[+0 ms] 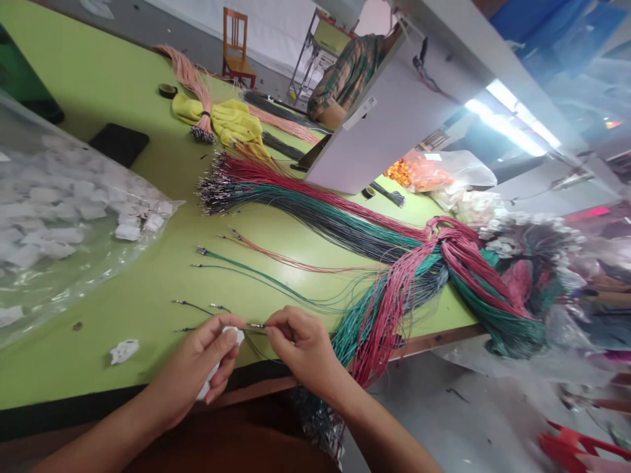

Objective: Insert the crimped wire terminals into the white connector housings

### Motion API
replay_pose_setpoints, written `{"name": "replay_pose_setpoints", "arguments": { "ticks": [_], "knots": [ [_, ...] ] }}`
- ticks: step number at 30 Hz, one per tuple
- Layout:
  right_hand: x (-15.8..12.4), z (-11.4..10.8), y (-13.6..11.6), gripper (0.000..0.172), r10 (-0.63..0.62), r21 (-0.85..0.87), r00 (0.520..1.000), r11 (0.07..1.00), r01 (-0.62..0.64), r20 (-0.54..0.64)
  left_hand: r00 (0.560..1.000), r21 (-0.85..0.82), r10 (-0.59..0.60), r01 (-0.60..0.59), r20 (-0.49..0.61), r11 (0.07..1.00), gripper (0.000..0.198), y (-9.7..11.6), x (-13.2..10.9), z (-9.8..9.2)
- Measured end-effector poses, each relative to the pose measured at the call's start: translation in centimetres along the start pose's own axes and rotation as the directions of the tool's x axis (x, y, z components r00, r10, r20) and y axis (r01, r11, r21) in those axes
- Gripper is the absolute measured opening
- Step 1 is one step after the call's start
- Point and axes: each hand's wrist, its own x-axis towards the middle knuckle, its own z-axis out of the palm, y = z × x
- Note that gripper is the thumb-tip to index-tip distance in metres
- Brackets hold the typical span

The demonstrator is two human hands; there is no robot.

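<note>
My left hand [210,355] is closed round a white plastic connector housing [231,335], most of it hidden by the fingers. Facing it, my right hand [300,338] pinches a dark wire with a metal crimp terminal [256,325] that points left toward the housing, with a small gap between them. Several loose dark wires [194,305] with terminals lie just beyond my left hand. Green wires [231,261] and red wires [266,251] are laid out farther up. Another white housing [124,351] rests on the green table [158,282] to the left.
A clear bag [64,217] of white housings covers the left side. A thick bundle of red, green and black wires [315,210] crosses the table and hangs over its front edge. Beyond lie a yellow cloth [231,121], a black tape roll [167,90] and a grey panel [369,131]; a person's plaid sleeve [345,72] shows behind it.
</note>
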Motion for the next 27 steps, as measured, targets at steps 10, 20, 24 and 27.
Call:
{"name": "replay_pose_setpoints", "arguments": {
  "ticks": [10, 20, 24, 27],
  "knots": [
    [-0.3, 0.1, -0.1, 0.016, -0.060, 0.005, 0.993, 0.998, 0.060, 0.099, 1.000, -0.039, -0.023, 0.023, -0.003, 0.999, 0.036, 0.5, -0.2, 0.1],
    [-0.4, 1.1, -0.3, 0.016, -0.088, 0.007, 0.981, 0.996, 0.088, 0.173, 1.000, 0.080, 0.018, -0.019, 0.006, 0.997, 0.038, -0.4, 0.4, -0.2],
    [-0.6, 1.4, -0.5, 0.012, -0.052, 0.065, 0.984, 0.997, 0.041, 0.173, 0.999, 0.102, 0.032, -0.031, -0.003, 0.994, 0.040, -0.6, 0.4, -0.2],
    [-0.8, 1.4, -0.6, 0.011, 0.003, 0.086, 0.985, 0.996, -0.018, 0.175, 0.999, 0.079, 0.043, -0.041, -0.030, 0.996, 0.039, -0.4, 0.3, 0.0]
  ]
}}
